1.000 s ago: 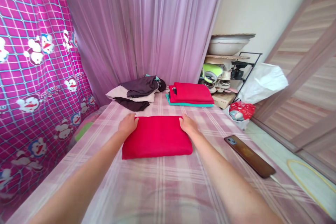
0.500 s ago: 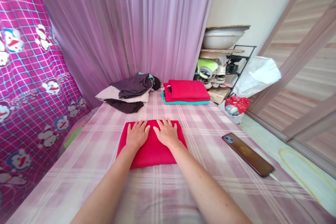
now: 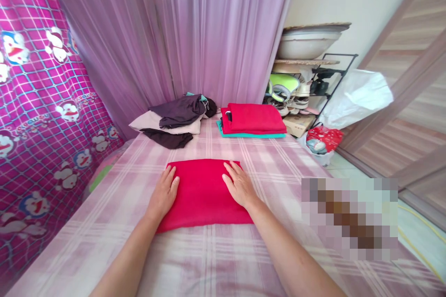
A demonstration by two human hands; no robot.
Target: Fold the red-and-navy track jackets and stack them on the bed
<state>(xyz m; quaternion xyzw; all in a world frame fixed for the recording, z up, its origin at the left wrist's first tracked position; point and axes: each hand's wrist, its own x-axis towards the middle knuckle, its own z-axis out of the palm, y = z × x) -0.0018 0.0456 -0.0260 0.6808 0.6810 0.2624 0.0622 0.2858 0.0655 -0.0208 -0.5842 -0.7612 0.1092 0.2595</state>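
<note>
A folded red garment [image 3: 204,195] lies flat on the checked bedsheet [image 3: 195,264] in front of me. Its exact kind does not show. My left hand [image 3: 164,192] rests on its left edge with the fingers stretched out. On the right edge lies my right hand [image 3: 240,185], fingers extended and slightly apart. Neither hand grips the cloth. Farther back stands a stack of folded clothes [image 3: 256,118], red on top and teal below. To its left is a loose heap of dark and pale clothes [image 3: 177,113].
A purple curtain [image 3: 209,32] hangs behind the bed, and a pink patterned cloth [image 3: 69,79] on the left. At the right are a shoe rack [image 3: 334,74] with basins [image 3: 308,46], a white plastic bag [image 3: 362,95] and a pixelated patch over the bed's edge.
My hands have slid apart from the middle of the red garment to its left and right edges. The view has shifted slightly. The phone seen earlier at the right is now blurred out.
</note>
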